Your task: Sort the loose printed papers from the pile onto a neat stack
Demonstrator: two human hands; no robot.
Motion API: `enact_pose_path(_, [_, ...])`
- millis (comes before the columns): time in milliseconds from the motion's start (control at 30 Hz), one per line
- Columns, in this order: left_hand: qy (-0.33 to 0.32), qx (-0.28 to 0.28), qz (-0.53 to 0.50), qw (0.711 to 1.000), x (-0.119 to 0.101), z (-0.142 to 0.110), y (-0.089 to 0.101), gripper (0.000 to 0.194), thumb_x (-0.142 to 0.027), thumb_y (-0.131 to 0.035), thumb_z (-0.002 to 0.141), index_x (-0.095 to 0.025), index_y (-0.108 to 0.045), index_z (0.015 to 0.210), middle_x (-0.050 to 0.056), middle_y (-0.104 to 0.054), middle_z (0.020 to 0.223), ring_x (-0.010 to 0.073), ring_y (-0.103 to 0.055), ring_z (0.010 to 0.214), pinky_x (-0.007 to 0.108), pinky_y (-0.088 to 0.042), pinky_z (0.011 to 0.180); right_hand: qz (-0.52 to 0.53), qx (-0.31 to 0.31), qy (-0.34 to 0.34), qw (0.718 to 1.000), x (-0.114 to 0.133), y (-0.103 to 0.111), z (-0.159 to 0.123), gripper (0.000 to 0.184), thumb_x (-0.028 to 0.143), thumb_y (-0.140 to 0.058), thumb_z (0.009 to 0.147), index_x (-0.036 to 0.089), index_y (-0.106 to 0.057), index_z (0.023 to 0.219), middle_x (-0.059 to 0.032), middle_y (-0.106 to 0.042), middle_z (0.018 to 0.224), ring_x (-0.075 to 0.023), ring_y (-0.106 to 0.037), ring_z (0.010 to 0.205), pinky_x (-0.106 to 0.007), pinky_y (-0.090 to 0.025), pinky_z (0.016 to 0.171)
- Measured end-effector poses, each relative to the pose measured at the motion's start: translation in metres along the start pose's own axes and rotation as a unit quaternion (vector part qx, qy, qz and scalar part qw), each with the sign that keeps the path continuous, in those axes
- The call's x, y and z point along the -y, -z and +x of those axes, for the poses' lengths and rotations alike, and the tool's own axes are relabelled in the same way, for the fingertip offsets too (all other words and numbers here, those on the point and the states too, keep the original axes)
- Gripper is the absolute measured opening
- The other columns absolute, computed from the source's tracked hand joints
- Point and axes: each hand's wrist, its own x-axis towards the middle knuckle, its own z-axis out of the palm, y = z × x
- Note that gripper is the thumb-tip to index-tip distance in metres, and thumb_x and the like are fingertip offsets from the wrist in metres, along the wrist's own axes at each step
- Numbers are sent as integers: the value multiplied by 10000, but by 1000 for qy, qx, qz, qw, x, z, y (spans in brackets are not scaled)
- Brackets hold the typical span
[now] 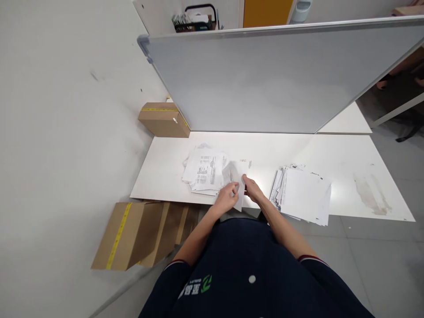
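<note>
Cardboard box (164, 126), contents hidden, stands left of paper (232, 170) both hands (226, 198) hold.

The held sheet (241, 198) is matt paper; the tabletop (265, 150) looks smooth and glossy; the near-left boxes (142, 234) are matt cardboard — the far panel's frame (265, 29), perhaps metal.

White sheet (241, 198), tilted, apparently curled, near a loose printed stack (206, 170)
</note>
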Motion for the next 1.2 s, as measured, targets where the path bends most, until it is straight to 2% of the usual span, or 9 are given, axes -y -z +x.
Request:
enact_pose_path(133, [-106,55,76,990,-8,-11,-27,168,-193,-512,757,-203,-600,900,82,-569,1156,234,-434,1188,416,-321,1024,-30,8,80,996,-4,6,1,350,441,-610,672,135,-612,842,-45,-654,717,-157,-581,658,-259,-463,608])
enact_pose_path(200, [-118,39,63,990,-4,-14,-28,242,-273,-576,742,-214,-597,976,82,-560,1173,255,-406,1212,438,-283,1043,-29,-22,98,994,-4,16,1,335,400,-625,658,133,-624,859,-52,-670,771,-173,-593,697,-280,-468,646])
enact_pose_path(267, [-51,-51,28,997,5,-12,-20,320,-334,-585,747,-211,-571,1041,94,-551,1179,251,-423,1193,436,-302,1023,-22,-36,111,993,-2,27,-2,340,389,-627,661,143,-639,895,-56,-681,847,-189,-604,756,-304,-470,701])
enact_pose_path(367, [108,-171,-53,978,25,0,0,503,-346,-581,754,-199,-444,1215,121,-515,1222,228,-462,1159,400,-364,958,-24,-9,127,992,2,39,-8,333,389,-640,663,161,-665,905,-46,-684,894,-202,-607,827,-326,-457,771])
enact_pose_path(433, [127,-127,-121,976,38,13,11,620,-321,-617,721,-215,-376,1281,117,-495,1266,226,-455,1175,378,-373,944,-33,17,131,991,2,44,-10,302,388,-646,659,168,-682,863,-35,-688,865,-200,-606,820,-330,-454,774])
enact_pose_path(567, [95,-22,-252,963,50,31,13,397,-388,-578,727,-154,-574,1047,98,-635,1059,215,-569,1003,365,-420,889,-31,18,135,990,-5,46,-6,287,372,-662,631,177,-694,839,-27,-690,852,-195,-604,823,-334,-445,794])
enact_pose_path(633, [91,-23,-269,959,49,34,5,358,-418,-562,728,-137,-605,947,92,-661,972,211,-592,932,367,-436,865,-27,-2,136,990,-9,48,-1,295,371,-659,630,175,-694,847,-33,-690,861,-197,-603,835,-334,-441,805])
enact_pose_path(933, [42,-37,-215,975,57,36,-28,266,-325,-527,772,-161,-561,979,68,-635,992,174,-572,957,328,-428,881,-38,-26,152,987,-24,67,14,314,340,-690,586,173,-690,852,-36,-685,853,-189,-604,816,-332,-453,790])
enact_pose_path(1200, [42,-50,-211,975,55,36,-33,241,-340,-485,798,-166,-580,936,75,-634,987,180,-574,953,334,-429,865,-73,-32,162,983,-34,70,14,269,362,-656,634,202,-692,847,-32,-678,911,-193,-597,859,-326,-445,792])
